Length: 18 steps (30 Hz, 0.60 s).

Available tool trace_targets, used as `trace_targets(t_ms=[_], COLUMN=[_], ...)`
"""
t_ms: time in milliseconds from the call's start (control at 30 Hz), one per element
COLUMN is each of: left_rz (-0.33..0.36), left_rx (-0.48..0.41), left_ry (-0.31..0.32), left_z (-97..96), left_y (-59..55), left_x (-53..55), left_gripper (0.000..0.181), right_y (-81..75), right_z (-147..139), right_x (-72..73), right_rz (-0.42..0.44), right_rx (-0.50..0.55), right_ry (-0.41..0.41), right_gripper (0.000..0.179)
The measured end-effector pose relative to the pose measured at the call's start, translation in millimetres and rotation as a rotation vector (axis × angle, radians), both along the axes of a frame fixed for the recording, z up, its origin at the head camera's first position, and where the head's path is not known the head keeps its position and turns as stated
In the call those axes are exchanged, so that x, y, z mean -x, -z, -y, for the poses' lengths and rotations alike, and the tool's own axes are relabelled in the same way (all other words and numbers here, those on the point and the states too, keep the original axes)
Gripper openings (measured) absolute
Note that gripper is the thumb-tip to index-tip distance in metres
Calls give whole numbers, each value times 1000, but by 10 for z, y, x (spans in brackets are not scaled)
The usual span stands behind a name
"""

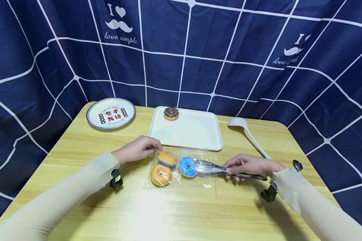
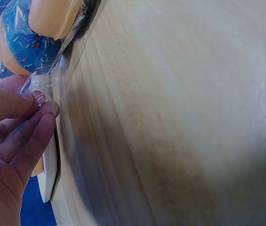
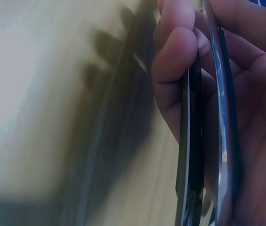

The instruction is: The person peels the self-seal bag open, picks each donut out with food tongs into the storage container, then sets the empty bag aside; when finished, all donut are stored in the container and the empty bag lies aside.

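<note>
My left hand (image 1: 141, 148) pinches the edge of a clear plastic bag (image 1: 178, 182) between thumb and fingers, as the left wrist view shows up close. Two doughnuts lie at the bag's left end: a plain-side-up doughnut (image 1: 161, 175) and, leaning by it, a blue-iced doughnut (image 1: 167, 158). My right hand (image 1: 247, 164) grips a pair of metal serving tongs (image 1: 208, 168) with dark handles. At the tongs' tips is another blue-iced doughnut (image 1: 187, 166), which overlaps the bag. Both tong arms (image 3: 222, 108) run between my fingers and palm in the right wrist view.
Behind the bag lies a white tray (image 1: 193, 129) bearing a chocolate doughnut (image 1: 171, 113). A white plate (image 1: 111, 113) with red lettering sits at the back left. To the right lies a pale ladle (image 1: 250, 134), its handle toward my right wrist. Blue curtain (image 1: 169, 67) surrounds the wooden table (image 1: 199, 214).
</note>
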<state>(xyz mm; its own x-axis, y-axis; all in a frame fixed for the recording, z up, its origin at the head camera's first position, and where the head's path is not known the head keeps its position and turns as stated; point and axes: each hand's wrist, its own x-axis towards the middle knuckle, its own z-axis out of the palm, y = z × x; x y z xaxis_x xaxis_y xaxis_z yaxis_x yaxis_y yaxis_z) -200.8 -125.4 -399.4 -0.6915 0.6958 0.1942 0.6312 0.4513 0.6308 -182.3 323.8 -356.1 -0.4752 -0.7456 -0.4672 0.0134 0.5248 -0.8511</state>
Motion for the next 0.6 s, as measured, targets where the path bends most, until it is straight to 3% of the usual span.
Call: trace_targets(t_ms=[267,600], left_rz=[-4,-18], left_rx=[-6,4], left_ry=[3,6], left_z=[7,8], left_y=[8,9], left_x=[-11,5], left_gripper=[20,20], right_y=[-58,-315], right_z=[-214,-604], right_x=[-51,-132], right_rz=[-38,-17], right_rx=[42,112], right_ry=[-29,-21], right_gripper=[30,32])
